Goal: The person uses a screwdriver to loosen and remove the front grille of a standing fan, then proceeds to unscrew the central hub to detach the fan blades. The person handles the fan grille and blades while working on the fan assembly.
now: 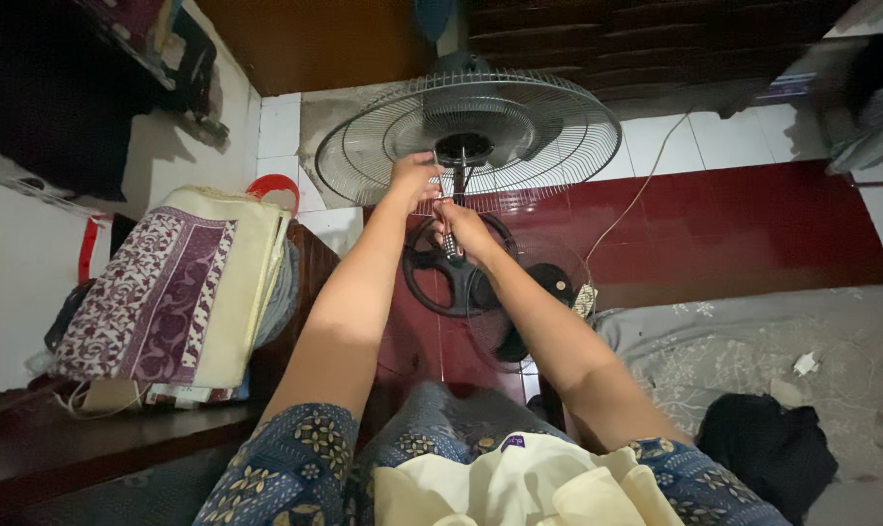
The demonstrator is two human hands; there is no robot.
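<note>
Stand fan, rear wire grille (pixel 469 136) tilted face-up toward the person, far centre of the scene, motor hub (pixel 464 148) at its middle. The tilt puts the hub within arm's reach from a seated position.

Left hand (pixel 412 180) lies on the near rim of the grille, fingers curled over the wires; judged a steadying hold, so the head does not swing.

Right hand (pixel 464 229) is clenched round the handle of a screwdriver (pixel 450 216), shaft pointing up and away toward the hub. The tip meets the fan just near of the hub, just beyond the fist (exact contact point too small to tell).

Round black base (pixel 451 282) sits below both hands on the dark red floor (pixel 734 224). White cord (pixel 636 195) trails right. Folded patterned cloths (pixel 183 292) stacked at left, well apart.
</note>
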